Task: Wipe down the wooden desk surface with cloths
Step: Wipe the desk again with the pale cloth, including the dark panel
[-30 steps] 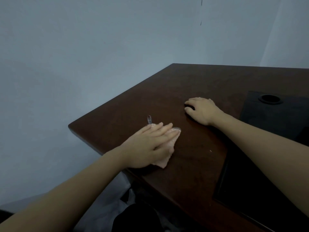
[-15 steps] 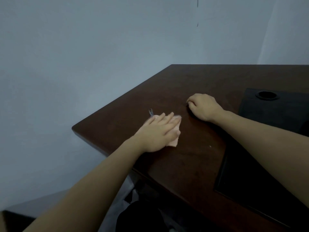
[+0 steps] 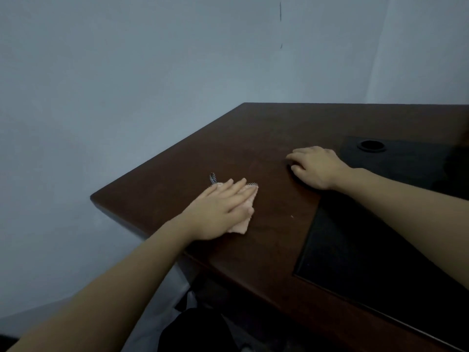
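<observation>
Left hand [image 3: 220, 209] pressed flat, fingers straight, on a pink cloth [image 3: 245, 217] on the dark wooden desk [image 3: 266, 138], right hand [image 3: 317, 166] resting nearby, fingers curled, holding nothing visible.

**Both hands down, arms extended**

The left hand [image 3: 220, 209] lay flat, fingers straight and together, palm down, forearm reaching in from lower left. The right hand [image 3: 316, 166] rested with fingers curled under, forearm stretching in from the right.

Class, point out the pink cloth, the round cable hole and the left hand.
pink cloth [image 3: 244, 223]: head view, bare lower edge.
round cable hole [image 3: 371, 145]: head view, its dark opening.
left hand [image 3: 220, 212]: head view, back of hand.
</observation>
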The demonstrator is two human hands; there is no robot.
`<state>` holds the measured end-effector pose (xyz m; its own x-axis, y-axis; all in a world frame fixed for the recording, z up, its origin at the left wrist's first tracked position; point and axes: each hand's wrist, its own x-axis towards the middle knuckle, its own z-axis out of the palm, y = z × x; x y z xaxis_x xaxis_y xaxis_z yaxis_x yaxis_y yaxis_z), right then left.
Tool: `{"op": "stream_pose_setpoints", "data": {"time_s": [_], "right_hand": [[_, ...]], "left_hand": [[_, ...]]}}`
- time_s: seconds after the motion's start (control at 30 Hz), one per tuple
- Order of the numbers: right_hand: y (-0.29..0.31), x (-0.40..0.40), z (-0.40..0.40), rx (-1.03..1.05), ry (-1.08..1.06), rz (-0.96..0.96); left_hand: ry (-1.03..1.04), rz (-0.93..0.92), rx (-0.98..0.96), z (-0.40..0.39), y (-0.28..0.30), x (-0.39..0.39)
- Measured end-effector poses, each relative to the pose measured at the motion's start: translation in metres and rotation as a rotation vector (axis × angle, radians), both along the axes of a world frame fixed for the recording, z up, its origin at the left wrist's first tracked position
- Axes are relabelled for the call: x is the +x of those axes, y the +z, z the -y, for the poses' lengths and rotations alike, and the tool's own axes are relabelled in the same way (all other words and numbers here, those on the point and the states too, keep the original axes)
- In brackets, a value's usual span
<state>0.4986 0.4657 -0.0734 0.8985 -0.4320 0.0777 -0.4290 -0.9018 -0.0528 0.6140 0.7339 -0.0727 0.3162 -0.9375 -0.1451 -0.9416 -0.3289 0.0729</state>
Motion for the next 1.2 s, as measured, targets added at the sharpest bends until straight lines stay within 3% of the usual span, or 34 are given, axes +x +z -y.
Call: {"op": "stream_pose_setpoints", "data": {"time_s": [0.23,0.53,0.7,0.97,1.2], "right_hand": [[-0.008,-0.009,0.005,0.091,-0.044,0.026],[-0.008,-0.008,0.002,0.089,-0.052,0.044],[-0.010,-0.009,0.003,0.093,-0.042,0.047],[-0.007,-0.013,0.003,0.121,-0.036,0.098],[0.000,-0.029,-0.013,0.083,-0.008,0.263]], "left_hand": [[0.086,-0.020,-0.020,0.051,0.000,0.004],[-0.227,0.027,-0.033,-0.018,-0.003,-0.071],[-0.175,-0.013,0.003,-0.002,0.003,-0.053],[0.057,-0.018,-0.028,0.085,0.000,-0.018],[-0.090,-0.035,-0.028,0.076,0.001,-0.043]]}}
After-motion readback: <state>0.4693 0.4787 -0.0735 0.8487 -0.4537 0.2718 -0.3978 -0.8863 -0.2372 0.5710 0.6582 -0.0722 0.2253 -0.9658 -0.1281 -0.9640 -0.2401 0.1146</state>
